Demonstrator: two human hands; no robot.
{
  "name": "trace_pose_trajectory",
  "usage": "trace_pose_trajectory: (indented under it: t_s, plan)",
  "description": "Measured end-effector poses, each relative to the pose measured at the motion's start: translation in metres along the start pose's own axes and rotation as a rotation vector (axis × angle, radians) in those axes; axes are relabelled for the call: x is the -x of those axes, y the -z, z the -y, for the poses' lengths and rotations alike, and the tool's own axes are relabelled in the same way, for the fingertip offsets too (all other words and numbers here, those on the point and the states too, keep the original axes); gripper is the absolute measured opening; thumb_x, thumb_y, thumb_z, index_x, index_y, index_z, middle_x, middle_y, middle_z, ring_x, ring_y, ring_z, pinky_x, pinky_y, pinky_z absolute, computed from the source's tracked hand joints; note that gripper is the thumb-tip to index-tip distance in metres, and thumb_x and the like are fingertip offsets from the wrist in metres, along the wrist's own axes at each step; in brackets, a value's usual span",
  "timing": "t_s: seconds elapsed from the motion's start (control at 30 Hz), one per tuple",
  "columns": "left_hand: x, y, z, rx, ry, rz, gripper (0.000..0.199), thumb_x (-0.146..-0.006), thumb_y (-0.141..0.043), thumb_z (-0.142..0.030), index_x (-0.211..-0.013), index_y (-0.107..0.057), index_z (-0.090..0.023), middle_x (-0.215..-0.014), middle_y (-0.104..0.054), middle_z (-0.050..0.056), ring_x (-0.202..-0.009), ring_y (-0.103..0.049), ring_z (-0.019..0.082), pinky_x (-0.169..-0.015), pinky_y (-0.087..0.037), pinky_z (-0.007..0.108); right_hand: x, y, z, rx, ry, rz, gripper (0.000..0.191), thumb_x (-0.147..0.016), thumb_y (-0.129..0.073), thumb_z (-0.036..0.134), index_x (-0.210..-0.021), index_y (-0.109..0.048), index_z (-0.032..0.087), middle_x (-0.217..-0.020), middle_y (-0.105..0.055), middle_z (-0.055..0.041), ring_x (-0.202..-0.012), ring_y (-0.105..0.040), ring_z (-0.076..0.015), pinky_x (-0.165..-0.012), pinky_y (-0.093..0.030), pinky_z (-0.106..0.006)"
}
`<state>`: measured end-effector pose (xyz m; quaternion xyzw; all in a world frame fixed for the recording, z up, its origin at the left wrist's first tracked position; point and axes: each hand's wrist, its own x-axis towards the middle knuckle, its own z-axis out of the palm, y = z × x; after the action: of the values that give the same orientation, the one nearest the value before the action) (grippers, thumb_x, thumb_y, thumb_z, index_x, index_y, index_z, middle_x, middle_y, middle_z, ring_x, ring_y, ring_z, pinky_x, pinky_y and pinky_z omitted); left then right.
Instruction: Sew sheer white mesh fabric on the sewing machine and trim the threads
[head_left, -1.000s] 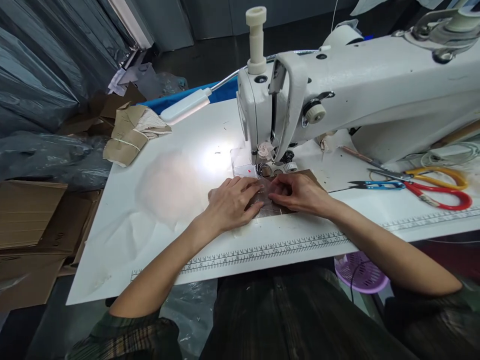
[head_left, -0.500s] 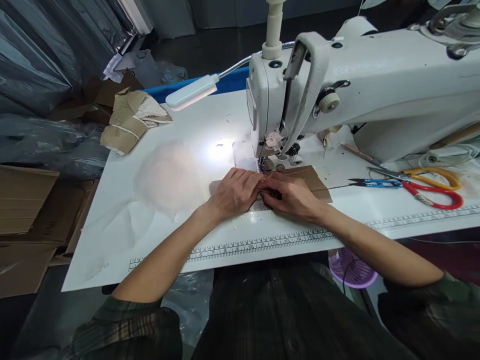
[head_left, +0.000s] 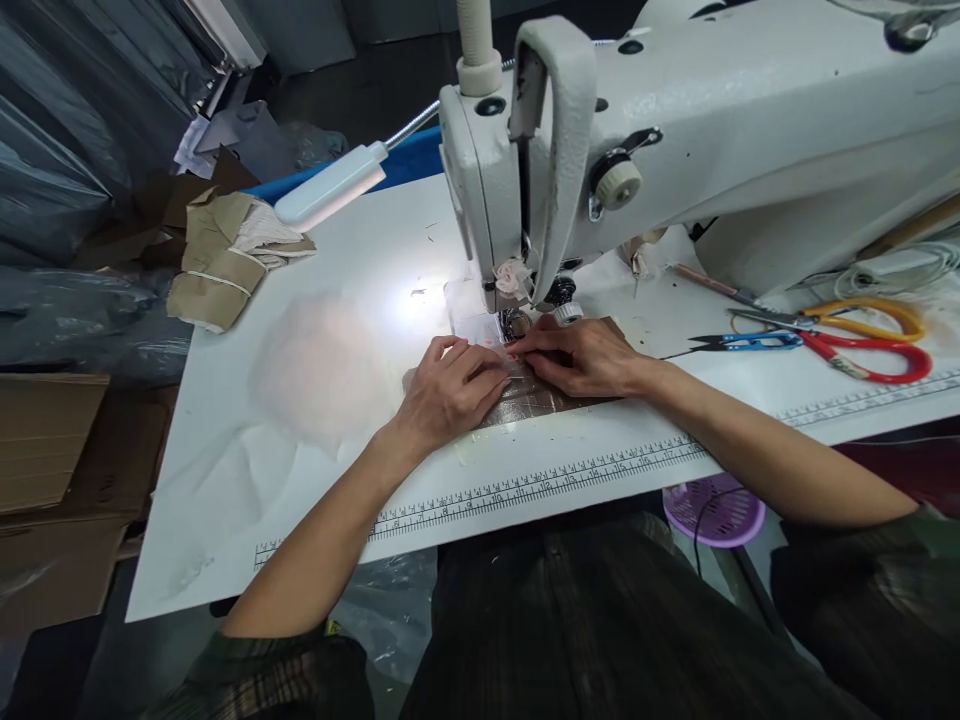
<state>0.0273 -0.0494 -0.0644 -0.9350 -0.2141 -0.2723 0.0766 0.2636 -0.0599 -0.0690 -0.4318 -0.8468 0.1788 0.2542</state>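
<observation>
Just left of the needle area of a white sewing machine (head_left: 480, 190), my left hand (head_left: 452, 392) lies palm down with bent fingers spread on the work surface. My right hand (head_left: 581, 357) is close in front of the presser foot (head_left: 514, 325), thumb and index finger pinched together on something too small to name. A thin pale strand shows between the two hands. Under them lies a brown, shiny sheet (head_left: 525, 402), partly covered by my right hand.
A lit lamp (head_left: 330, 187) hangs over the white table (head_left: 420, 510). A bundle of brown and white pieces (head_left: 217, 262) lies at the back left. Blue snips (head_left: 750, 342) and red-handled scissors (head_left: 874, 358) lie right. A purple basket (head_left: 716, 512) stands below the edge.
The view has shifted, moving the machine left in the picture. My hands have drawn slightly apart, and more of the brown sheet's front part shows between them.
</observation>
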Motion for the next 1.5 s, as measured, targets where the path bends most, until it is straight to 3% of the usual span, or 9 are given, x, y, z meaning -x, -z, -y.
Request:
trace_pose_trajectory:
  t_s: [0.1, 0.2, 0.37, 0.5, 0.73, 0.9, 1.13, 1.37, 1.5]
  plan:
    - [-0.002, -0.002, 0.000, 0.002, -0.026, -0.017, 0.005, -0.091, -0.065, -0.019, -0.088, -0.069, -0.019, -0.092, -0.076, 0.003, -0.075, -0.066, 0.016, -0.076, -0.050, 0.037, 0.003, -0.003, -0.003, 0.031, 0.101, 0.004, 0.035, -0.090, -0.053, 0.022, -0.118, -0.074, 0.023, -0.105, -0.071, -0.0076, -0.071, -0.057, -0.0145, -0.060, -0.038, -0.026]
    - [-0.002, -0.004, 0.001, 0.029, -0.042, 0.001, 0.005, -0.091, -0.066, -0.016, -0.088, -0.069, -0.019, -0.092, -0.077, 0.003, -0.074, -0.065, 0.016, -0.072, -0.049, 0.035, 0.003, -0.003, -0.004, 0.079, 0.106, 0.035, 0.037, -0.089, -0.053, 0.020, -0.120, -0.074, 0.023, -0.114, -0.069, -0.0087, -0.075, -0.058, -0.0157, -0.061, -0.039, -0.026]
    - [-0.001, -0.003, 0.001, 0.077, -0.004, 0.035, 0.007, -0.091, -0.065, -0.016, -0.086, -0.070, -0.018, -0.089, -0.077, 0.002, -0.070, -0.064, 0.014, -0.068, -0.046, 0.034, 0.005, -0.006, -0.001, 0.150, 0.090, 0.061, 0.036, -0.092, -0.055, 0.022, -0.123, -0.072, 0.022, -0.115, -0.066, -0.0117, -0.088, -0.060, -0.0213, -0.064, -0.044, -0.030]
    - [0.000, 0.000, 0.001, 0.091, 0.010, 0.046, 0.007, -0.089, -0.066, -0.015, -0.086, -0.070, -0.018, -0.090, -0.077, 0.002, -0.072, -0.066, 0.015, -0.075, -0.047, 0.037, 0.007, -0.008, 0.000, 0.111, 0.063, 0.048, 0.035, -0.092, -0.055, 0.021, -0.123, -0.071, 0.024, -0.118, -0.064, -0.0111, -0.095, -0.061, -0.0225, -0.071, -0.048, -0.031]
    - [0.004, -0.002, 0.002, 0.069, 0.007, 0.085, 0.011, -0.091, -0.061, -0.015, -0.089, -0.070, -0.022, -0.095, -0.077, 0.001, -0.079, -0.069, 0.016, -0.092, -0.047, 0.043, 0.010, -0.005, -0.006, -0.061, 0.040, -0.034, 0.035, -0.095, -0.050, 0.019, -0.123, -0.071, 0.022, -0.111, -0.070, -0.0077, -0.090, -0.066, -0.0188, -0.081, -0.050, -0.030]
    - [0.007, -0.004, 0.002, 0.080, 0.022, 0.102, 0.012, -0.091, -0.060, -0.016, -0.091, -0.070, -0.022, -0.102, -0.077, 0.002, -0.084, -0.070, 0.017, -0.093, -0.047, 0.043, 0.011, -0.004, -0.005, -0.070, 0.040, -0.044, 0.035, -0.095, -0.050, 0.018, -0.123, -0.070, 0.021, -0.109, -0.071, -0.0078, -0.090, -0.066, -0.0188, -0.082, -0.050, -0.030]
    - [0.007, -0.005, 0.002, 0.049, -0.001, 0.104, 0.014, -0.093, -0.057, -0.018, -0.090, -0.071, -0.022, -0.098, -0.078, 0.002, -0.076, -0.069, 0.016, -0.095, -0.048, 0.045, 0.013, -0.003, -0.006, -0.061, 0.060, -0.035, 0.035, -0.094, -0.049, 0.019, -0.121, -0.071, 0.019, -0.113, -0.070, -0.0101, -0.093, -0.066, -0.0208, -0.082, -0.052, -0.033]
    - [0.006, -0.004, 0.002, 0.020, -0.026, 0.075, 0.014, -0.093, -0.057, -0.019, -0.088, -0.070, -0.021, -0.095, -0.078, 0.001, -0.073, -0.068, 0.015, -0.096, -0.049, 0.044, 0.016, -0.003, -0.005, -0.048, 0.058, -0.024, 0.035, -0.093, -0.050, 0.018, -0.119, -0.073, 0.022, -0.112, -0.069, -0.0084, -0.094, -0.065, -0.0195, -0.083, -0.052, -0.034]
    - [0.006, -0.005, 0.000, -0.002, -0.022, 0.073, 0.016, -0.093, -0.056, -0.019, -0.087, -0.071, -0.021, -0.094, -0.077, 0.001, -0.072, -0.067, 0.015, -0.097, -0.049, 0.044, 0.017, -0.002, 0.002, 0.036, 0.135, 0.013, 0.035, -0.093, -0.052, 0.019, -0.119, -0.073, 0.026, -0.114, -0.067, -0.0089, -0.099, -0.064, -0.0209, -0.084, -0.052, -0.035]
